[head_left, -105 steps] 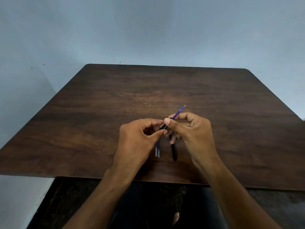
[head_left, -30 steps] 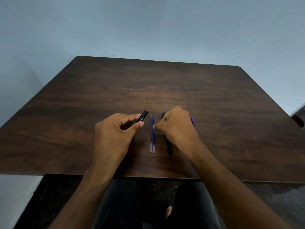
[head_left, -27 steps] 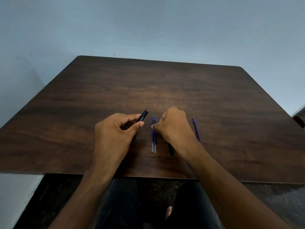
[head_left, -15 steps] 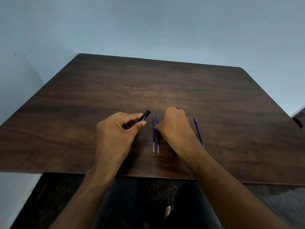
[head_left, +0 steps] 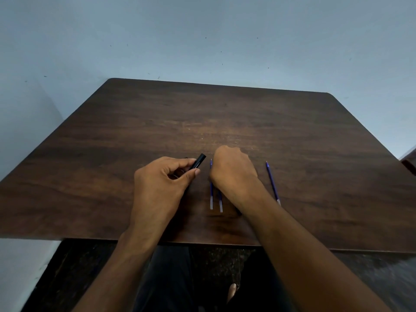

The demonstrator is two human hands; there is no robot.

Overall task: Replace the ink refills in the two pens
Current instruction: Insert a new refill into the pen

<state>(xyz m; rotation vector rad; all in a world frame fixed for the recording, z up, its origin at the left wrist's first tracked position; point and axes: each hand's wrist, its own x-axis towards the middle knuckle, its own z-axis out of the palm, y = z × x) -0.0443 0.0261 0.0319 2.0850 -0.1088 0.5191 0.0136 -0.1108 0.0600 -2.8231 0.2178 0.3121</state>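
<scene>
Since earlier, right hand (head_left: 234, 172) reached refills (head_left: 211, 194), fingers hidden; left fingers (head_left: 191, 174) pinch far-pointing barrel (head_left: 199, 162).

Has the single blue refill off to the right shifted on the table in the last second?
Cannot tell of any real shift: the lone refill lies right of the right hand, apart from the refill pair, at a similar spot relative to the table's near edge as earlier.

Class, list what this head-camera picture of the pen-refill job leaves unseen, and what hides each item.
- Head view: right hand covers its own fingertips, so its grip on a refill is unclear.
- Second pen: nearly all under the right wrist.
- Pen barrel: lower part inside the left hand.
- Barrel lettering: too small.
</scene>
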